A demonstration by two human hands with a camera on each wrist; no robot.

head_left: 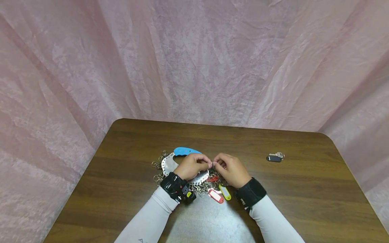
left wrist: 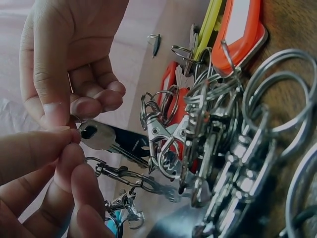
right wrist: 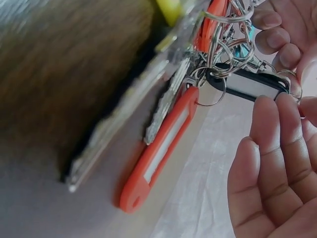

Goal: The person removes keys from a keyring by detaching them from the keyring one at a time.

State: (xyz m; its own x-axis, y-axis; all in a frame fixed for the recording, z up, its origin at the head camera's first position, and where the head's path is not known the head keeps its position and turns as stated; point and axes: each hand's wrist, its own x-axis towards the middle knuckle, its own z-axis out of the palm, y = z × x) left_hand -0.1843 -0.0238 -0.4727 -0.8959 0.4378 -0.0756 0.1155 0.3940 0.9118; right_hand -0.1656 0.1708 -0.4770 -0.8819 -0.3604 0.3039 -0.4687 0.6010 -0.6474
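Note:
My left hand (head_left: 192, 166) and right hand (head_left: 232, 169) meet fingertip to fingertip over the key holder. Between them they pinch a small split ring (right wrist: 297, 85), mostly covered by the fingers. A silver key (left wrist: 100, 136) and a black key tag (right wrist: 247, 83) hang at this ring. The key holder is a curved silver metal plate (head_left: 169, 164) with a blue handle (head_left: 184, 151), partly under my left hand. Snap hooks (left wrist: 158, 133) and split rings line its edge. Red tags (head_left: 216, 195) and a yellow tag (head_left: 225, 192) lie at its near right side.
A second key (head_left: 278, 154) with a black tag (head_left: 274, 158) lies apart on the brown wooden table (head_left: 304, 195), to the right of my right hand. A pink curtain (head_left: 218, 67) hangs behind the table and at both sides.

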